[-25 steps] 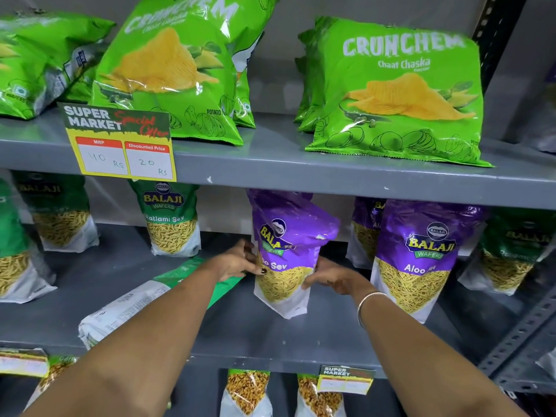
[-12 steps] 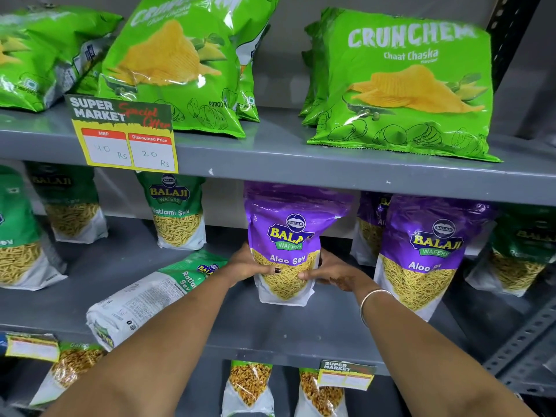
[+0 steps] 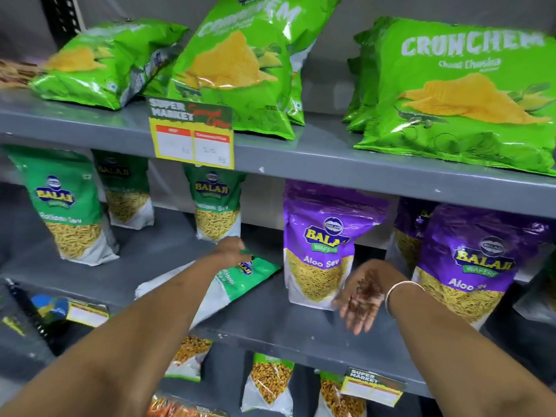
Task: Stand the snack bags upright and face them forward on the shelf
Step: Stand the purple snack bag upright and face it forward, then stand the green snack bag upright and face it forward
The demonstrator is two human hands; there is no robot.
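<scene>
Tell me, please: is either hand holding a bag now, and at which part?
The left hand rests on the top end of the fallen green bag; whether it grips is unclear. The right hand is open and holds nothing.

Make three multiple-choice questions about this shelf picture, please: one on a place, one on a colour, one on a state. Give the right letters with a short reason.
1. Where is the left hand?
A. on the flat green bag
B. on the top shelf
C. on the price tag

2. What colour is the Aloo Sev bag beside the right hand?
A. red
B. purple
C. green

3. How is the green bag under the left hand placed?
A. standing upright
B. hanging from a hook
C. lying flat

Key: 1 A, the fingers rest on its top end. 2 B, its upper half is purple. 3 C, it lies slanted on the middle shelf.
</scene>
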